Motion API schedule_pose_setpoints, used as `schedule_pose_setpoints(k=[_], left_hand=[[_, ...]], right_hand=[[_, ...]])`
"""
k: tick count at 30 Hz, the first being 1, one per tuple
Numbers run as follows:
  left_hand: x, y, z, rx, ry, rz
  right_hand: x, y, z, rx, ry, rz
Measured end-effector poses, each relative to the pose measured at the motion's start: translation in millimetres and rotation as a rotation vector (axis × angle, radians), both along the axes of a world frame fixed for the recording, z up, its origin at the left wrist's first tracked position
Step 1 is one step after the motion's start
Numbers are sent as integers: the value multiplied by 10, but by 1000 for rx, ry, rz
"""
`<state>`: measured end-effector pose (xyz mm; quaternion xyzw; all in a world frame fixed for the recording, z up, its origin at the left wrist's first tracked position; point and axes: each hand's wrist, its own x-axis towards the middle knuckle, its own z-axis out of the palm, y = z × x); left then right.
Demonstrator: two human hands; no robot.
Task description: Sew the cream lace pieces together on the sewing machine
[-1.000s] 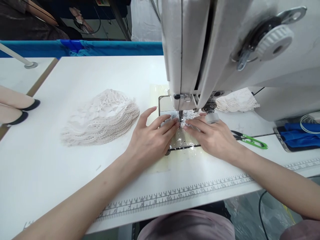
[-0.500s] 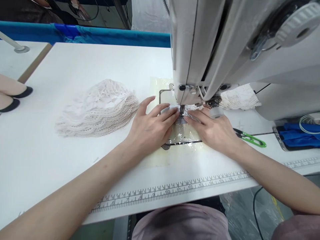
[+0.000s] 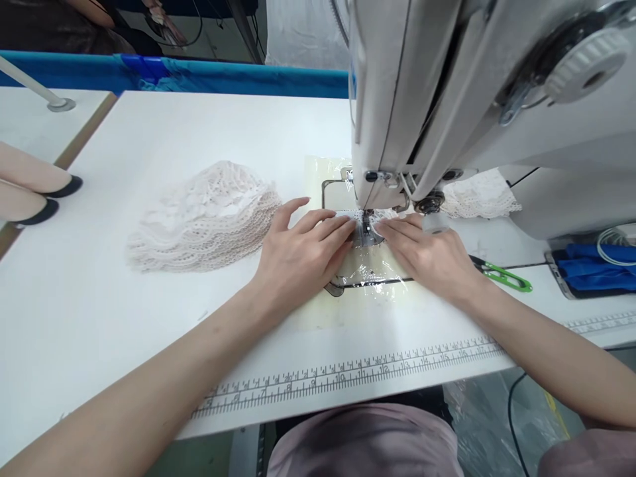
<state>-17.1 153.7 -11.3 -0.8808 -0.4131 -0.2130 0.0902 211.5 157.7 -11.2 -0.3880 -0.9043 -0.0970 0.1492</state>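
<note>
My left hand (image 3: pixel 308 255) lies palm down on the sewing machine bed, left of the presser foot (image 3: pixel 366 224). Its fingers are stretched out, with the tips on a small piece of white lace (image 3: pixel 385 214) and the little finger lifted. Right of the foot, my right hand (image 3: pixel 430 258) has its fingers pressed together at the lace's edge. Most of that lace is hidden by my fingers and the foot. The sewing machine head (image 3: pixel 422 86) overhangs both hands.
A stack of white lace pieces (image 3: pixel 203 218) lies at left, and more lace (image 3: pixel 479 193) behind the needle area. Green thread snips (image 3: pixel 507 277) and a blue cloth (image 3: pixel 596 265) lie at right. A printed ruler tape (image 3: pixel 348 375) follows the front edge.
The view has shifted slightly, so the table and machine appear further right. My right fingers have drawn closer together beside the presser foot. My left hand stays nearly in place.
</note>
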Motion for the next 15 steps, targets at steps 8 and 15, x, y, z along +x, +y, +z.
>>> schedule_pose_setpoints(k=[8,15], left_hand=[[39,-82,62,-283,-313,-209],[-54,-149,351,-959,-835,-223]], right_hand=[[34,-42,204,-1110,837,156],[18,-30,223,-1655,1091,220]])
